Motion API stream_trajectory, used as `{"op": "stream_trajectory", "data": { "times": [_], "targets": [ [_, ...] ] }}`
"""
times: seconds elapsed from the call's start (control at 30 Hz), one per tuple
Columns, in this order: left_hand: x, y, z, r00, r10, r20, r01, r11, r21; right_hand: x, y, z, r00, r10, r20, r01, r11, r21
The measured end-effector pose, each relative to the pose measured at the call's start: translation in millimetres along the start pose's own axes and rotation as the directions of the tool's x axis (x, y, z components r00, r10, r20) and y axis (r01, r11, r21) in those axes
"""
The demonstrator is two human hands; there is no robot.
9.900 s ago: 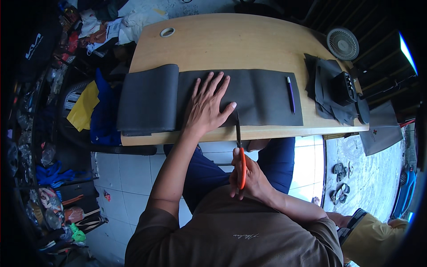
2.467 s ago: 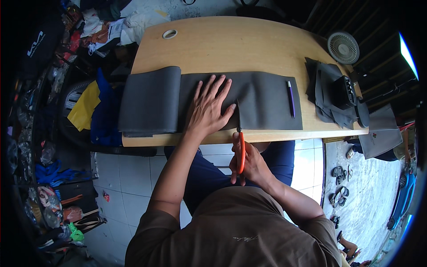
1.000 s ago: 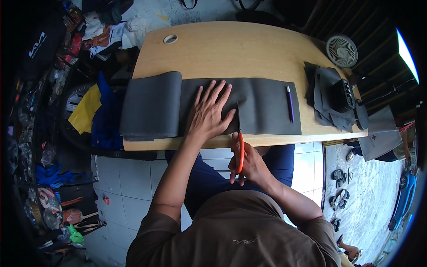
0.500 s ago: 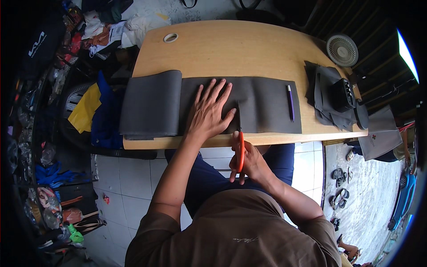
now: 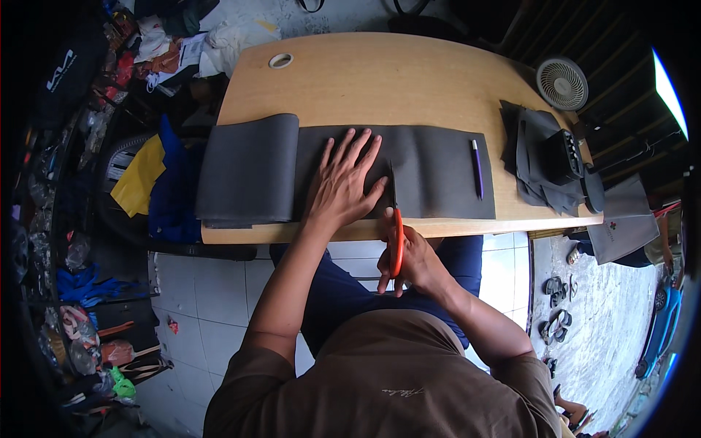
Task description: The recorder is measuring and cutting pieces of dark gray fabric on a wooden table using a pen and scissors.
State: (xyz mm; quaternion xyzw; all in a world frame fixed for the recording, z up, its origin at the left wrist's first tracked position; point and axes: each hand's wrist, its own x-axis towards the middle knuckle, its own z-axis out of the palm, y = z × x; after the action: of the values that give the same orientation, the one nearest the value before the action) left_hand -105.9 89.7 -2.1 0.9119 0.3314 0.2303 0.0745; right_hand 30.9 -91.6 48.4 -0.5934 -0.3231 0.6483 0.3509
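A long dark grey sheet of material [image 5: 438, 171] lies along the table's near edge, its left end folded over into a thick flap [image 5: 248, 171]. My left hand [image 5: 347, 179] presses flat on the sheet, fingers spread, thumb pointing toward the blades. Orange-handled scissors [image 5: 397, 244] are in my right hand [image 5: 416, 259], just off the near edge, with my fingers in the loops. Their dark blades reach over the sheet beside my left thumb, pointing away from me. A purple pen [image 5: 477, 169] rests on the sheet's right end.
The wooden table [image 5: 350, 80] carries a tape roll [image 5: 280, 61] at the far left. On its right are stacked dark sheets [image 5: 529, 157], a black box-like device [image 5: 561, 155] and a small round fan [image 5: 561, 82]. Left of the table lies yellow cloth [image 5: 139, 177] beside blue cloth.
My right hand and the scissors have shifted slightly away from me, the blades reaching a little farther over the sheet. My left hand stays in place.
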Motion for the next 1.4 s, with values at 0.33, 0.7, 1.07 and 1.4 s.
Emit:
{"op": "stream_trajectory", "data": {
  "times": [0.33,0.7,1.07,1.4],
  "targets": [
    [0,-1,1,1.000,0.004,-0.008,-0.004,1.000,-0.005,-1,-1,-1,1.000,-0.020,0.007,0.020,1.000,-0.016],
    [-1,0,0,1.000,-0.009,0.011,0.009,1.000,-0.003,-13,-16,10,0.994,-0.085,-0.072,0.075,0.989,-0.129],
    [0,-2,1,1.000,0.008,-0.002,-0.008,1.000,0.001,-8,-11,6,0.997,-0.059,-0.045,0.054,0.993,-0.104],
    [0,-1,1,1.000,-0.012,0.015,0.012,1.000,0.003,0,-13,1,0.999,0.015,-0.044,-0.013,0.999,0.049]
  ]
}}
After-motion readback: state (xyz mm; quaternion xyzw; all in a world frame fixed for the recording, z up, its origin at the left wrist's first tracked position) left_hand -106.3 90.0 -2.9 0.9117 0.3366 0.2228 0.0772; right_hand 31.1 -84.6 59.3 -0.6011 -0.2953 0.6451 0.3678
